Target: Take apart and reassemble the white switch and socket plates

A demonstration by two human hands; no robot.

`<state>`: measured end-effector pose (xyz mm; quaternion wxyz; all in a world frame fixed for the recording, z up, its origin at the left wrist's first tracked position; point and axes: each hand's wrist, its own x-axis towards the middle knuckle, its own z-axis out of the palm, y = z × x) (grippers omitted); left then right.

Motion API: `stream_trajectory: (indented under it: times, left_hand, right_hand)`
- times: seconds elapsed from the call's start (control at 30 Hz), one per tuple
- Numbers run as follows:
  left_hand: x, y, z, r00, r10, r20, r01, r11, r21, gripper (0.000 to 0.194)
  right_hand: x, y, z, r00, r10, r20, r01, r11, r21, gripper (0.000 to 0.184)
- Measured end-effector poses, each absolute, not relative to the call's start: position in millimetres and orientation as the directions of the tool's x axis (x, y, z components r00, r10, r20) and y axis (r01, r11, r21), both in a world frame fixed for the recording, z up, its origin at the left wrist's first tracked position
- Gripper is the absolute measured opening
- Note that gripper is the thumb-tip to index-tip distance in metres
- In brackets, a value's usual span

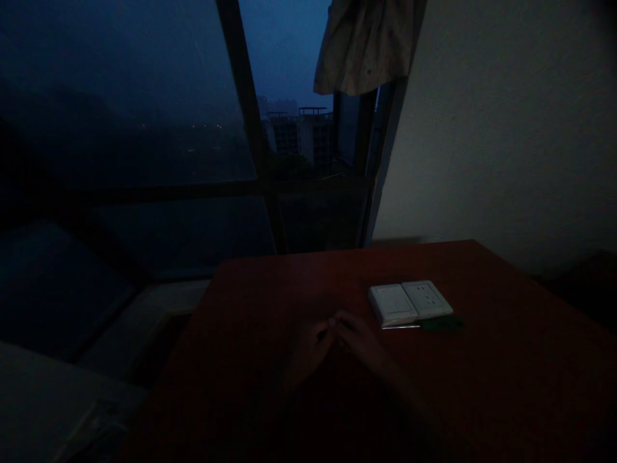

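Observation:
My left hand and my right hand meet over the table, their fingertips touching. The fingers of both are bent into a pinch. Whether something small sits between them is too dark to make out. To the right of my right hand lie two white wall plates side by side: a switch plate and a socket plate with several dark slots. Along their near edge rests what looks like a screwdriver with a green handle and a thin, shiny metal shaft.
The reddish-brown table reaches to a dark-framed window. A pale wall rises on the right. A cloth curtain hangs at the window's upper right. The room is very dim.

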<state>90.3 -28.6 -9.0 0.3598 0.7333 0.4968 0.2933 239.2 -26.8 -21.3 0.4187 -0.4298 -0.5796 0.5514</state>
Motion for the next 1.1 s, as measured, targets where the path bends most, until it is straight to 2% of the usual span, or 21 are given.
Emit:
stream_trajectory:
  times: [0.23,0.4,0.57,0.77,1.1]
  left_hand:
    - [89.4,-28.9,-11.0,0.296,0.951,0.084,0.507,-0.232,0.83,0.036]
    - [88.2,-26.4,-11.8,0.22,0.974,0.059,0.444,-0.154,0.883,0.044]
    - [87.9,-22.9,-11.5,0.179,0.983,0.041,0.404,-0.112,0.908,0.041]
    - [88.5,-22.1,-10.5,0.186,0.982,0.038,0.386,-0.108,0.916,0.031]
    - [88.9,-23.0,-11.6,0.19,0.981,0.034,0.348,-0.099,0.932,0.028]
  right_hand:
    - [239.0,-26.1,-21.2,-0.241,0.966,0.097,0.119,0.128,-0.985,0.031]
    - [238.0,-24.3,-23.5,-0.185,0.967,0.173,0.221,0.212,-0.952,0.024]
    - [236.9,-25.7,-22.4,-0.225,0.95,0.217,0.32,0.282,-0.905,0.025]
    - [237.2,-26.3,-21.5,-0.268,0.934,0.236,0.322,0.317,-0.892,0.029]
    - [238.1,-27.6,-20.6,-0.299,0.925,0.235,0.301,0.325,-0.897,0.028]
